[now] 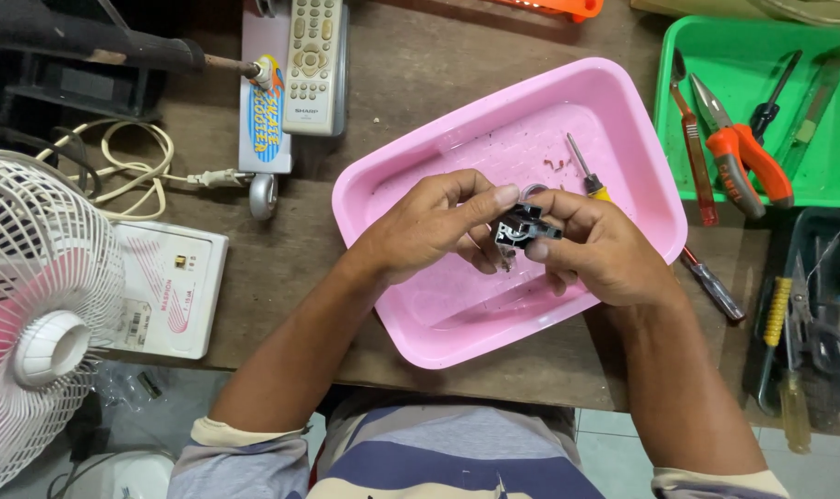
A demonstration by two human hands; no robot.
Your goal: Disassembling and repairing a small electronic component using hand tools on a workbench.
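Observation:
Both my hands meet over a pink plastic tray [410,176] on a brown wooden table. My left hand [434,226] pinches a small black electrical part [521,225] from the left with thumb and forefinger. My right hand [600,245] grips the same part from the right. A small screwdriver with a yellow handle [588,171] pokes up from behind my right hand; whether the hand holds it I cannot tell. A few small bits [557,164] lie on the tray floor.
A green tray [762,46] at the back right holds orange-handled pliers [743,157] and other tools. A dark bin [813,323] with scissors sits at right. A white fan [31,314], a white box [165,291], a remote control [311,55] and a coiled cord [133,171] lie at left.

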